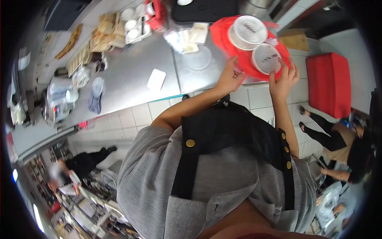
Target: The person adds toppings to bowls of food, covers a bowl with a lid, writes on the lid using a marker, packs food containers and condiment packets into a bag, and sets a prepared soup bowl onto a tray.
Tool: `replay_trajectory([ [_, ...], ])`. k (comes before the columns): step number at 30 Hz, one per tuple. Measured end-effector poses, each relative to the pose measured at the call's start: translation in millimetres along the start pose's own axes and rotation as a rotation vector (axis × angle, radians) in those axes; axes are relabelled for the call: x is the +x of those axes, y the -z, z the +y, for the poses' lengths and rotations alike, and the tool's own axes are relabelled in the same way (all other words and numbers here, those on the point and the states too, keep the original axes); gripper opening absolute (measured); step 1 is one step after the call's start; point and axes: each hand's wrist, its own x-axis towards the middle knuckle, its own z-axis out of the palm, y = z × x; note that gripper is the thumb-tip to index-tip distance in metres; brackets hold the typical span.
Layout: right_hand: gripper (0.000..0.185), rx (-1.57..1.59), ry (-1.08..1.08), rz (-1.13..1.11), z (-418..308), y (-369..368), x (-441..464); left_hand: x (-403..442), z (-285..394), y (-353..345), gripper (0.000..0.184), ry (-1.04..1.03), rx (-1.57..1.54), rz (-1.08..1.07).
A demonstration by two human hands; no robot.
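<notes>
A red plastic bag (219, 35) lies spread at the right end of the steel counter. On it stand two round tubs with lids: a larger tub (250, 30) at the back and a smaller tub (266, 59) nearer me, both with dark writing on top. My left hand (230, 75) is closed on the near left edge of the bag. At the near right side, my right hand (284, 79) has its fingers curled over the bag's edge, fingertips against the smaller tub's lid. The bag partly hides both tubs' sides.
Left of the bag lie a clear round lid (197, 59) and a white paper (156, 80) on the steel counter (131, 75). A basket of white cups (132, 30) stands at the back. A red bin (328, 85) is on my right. Other people are behind on both sides.
</notes>
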Motion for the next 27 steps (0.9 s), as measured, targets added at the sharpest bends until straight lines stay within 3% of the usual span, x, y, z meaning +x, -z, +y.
replay_trajectory([
  [2,0.041,0.149,0.173,-0.026,-31.9,-11.7,-4.0,-27.1,-24.7,57.3,0.065,-0.067,0.158,0.139],
  [4,0.040,0.346,0.343,-0.294,-64.9,-37.9,-13.4,-58.8,-44.6,117.9,0.056,-0.140,0.398,0.350],
  [9,0.037,0.624,0.819,-0.632,-174.3,-113.2,-42.4,-132.0,-60.8,269.2,0.044,-0.158,0.877,0.739],
  [11,0.036,0.659,0.881,-0.664,-221.0,-138.3,-53.7,-154.1,-41.4,299.5,0.043,-0.020,0.912,0.737],
  [12,0.041,0.602,0.926,-0.705,-243.0,-150.9,-61.3,-161.8,-33.6,310.6,0.048,0.151,0.863,0.696],
  [15,0.055,0.462,0.932,-0.784,-296.1,-172.2,-75.5,-173.5,-47.0,348.0,0.054,0.007,1.056,0.535],
  [17,0.065,0.378,0.894,-0.824,-314.7,-185.1,-87.3,-177.2,-47.5,357.5,0.059,0.022,1.075,0.479],
  [19,0.079,0.347,0.825,-0.855,-324.6,-192.1,-97.2,-176.6,-50.9,370.0,0.060,0.189,1.284,0.402],
  [23,0.081,0.360,0.799,-0.872,-324.5,-193.1,-102.7,-173.5,-45.2,369.2,0.059,0.203,1.211,0.390],
  [27,0.077,0.334,0.763,-0.935,-326.7,-191.8,-103.9,-179.1,-45.5,347.5,0.059,0.073,1.342,0.102],
])
